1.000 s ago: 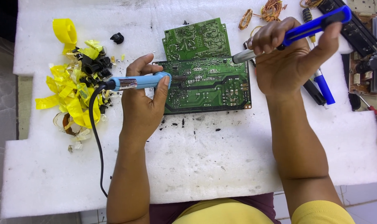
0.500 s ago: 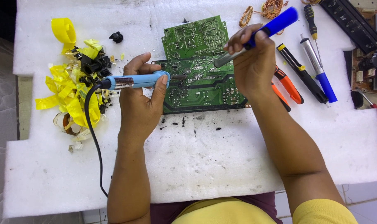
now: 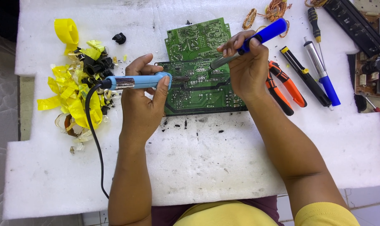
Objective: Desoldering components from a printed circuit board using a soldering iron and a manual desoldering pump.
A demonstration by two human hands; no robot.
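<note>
My left hand [image 3: 142, 100] grips a light-blue soldering iron [image 3: 135, 81] with a black cord [image 3: 94, 138]; its tip rests on the larger green circuit board [image 3: 198, 90]. My right hand [image 3: 248, 69] holds a blue-and-silver desoldering pump [image 3: 257, 39] tilted, its nozzle down on the same board near the iron's tip. A smaller green circuit board [image 3: 196, 39] lies just behind the larger one. Both lie on a white foam sheet [image 3: 198, 159].
A heap of yellow tape scraps and black parts [image 3: 75, 90] lies left. Orange-handled pliers [image 3: 284, 86], a black tool [image 3: 305, 75], a second pump [image 3: 321, 71], a screwdriver [image 3: 314, 23], copper wire coils [image 3: 267, 10] and dismantled electronics [image 3: 372, 62] lie right. Black debris dots the foam.
My right hand has carried the desoldering pump from the right side leftward and down onto the board. My left hand and the soldering iron have stayed put.
</note>
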